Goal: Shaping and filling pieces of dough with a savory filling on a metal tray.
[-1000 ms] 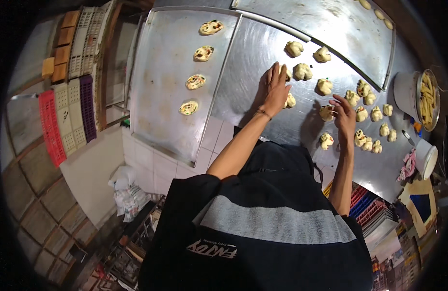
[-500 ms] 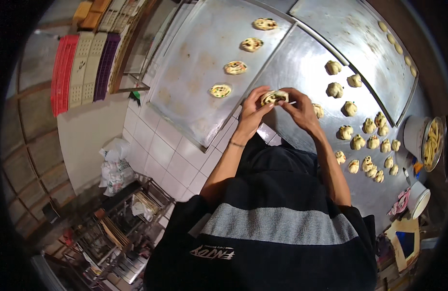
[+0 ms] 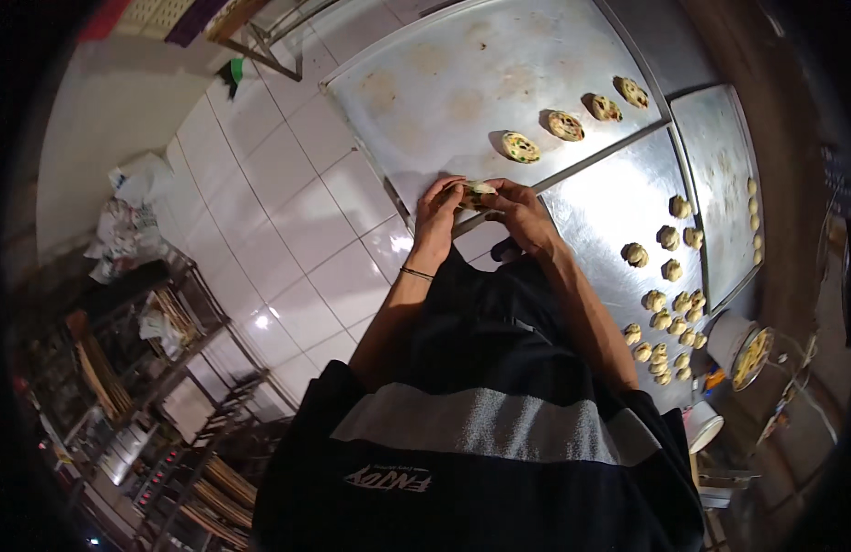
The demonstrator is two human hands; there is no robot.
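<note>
My left hand (image 3: 434, 221) and my right hand (image 3: 526, 216) both grip a pale, filled dough piece (image 3: 476, 191), flecked dark and green, over the near edge of a large metal tray (image 3: 416, 120). Their fingers wrap round it and hide part of it. Beyond them on that tray lie several oval dough rounds (image 3: 565, 124) with dark and coloured filling, spaced in a row toward the upper right. To the right, many small knotted dough pieces (image 3: 669, 237) sit on the steel worktop (image 3: 591, 216).
A second tray (image 3: 720, 147) holds pale dough pieces along its right side. A pot of dough strips (image 3: 747, 357) and a white tub (image 3: 701, 432) stand at the right. White tiled floor (image 3: 296, 248), metal racks (image 3: 195, 340) and white sacks (image 3: 131, 212) are at the left.
My hands came together on one dough piece, lifted it from the worktop and moved left to the large tray's edge. My view has swung leftward, bringing more floor into sight.
</note>
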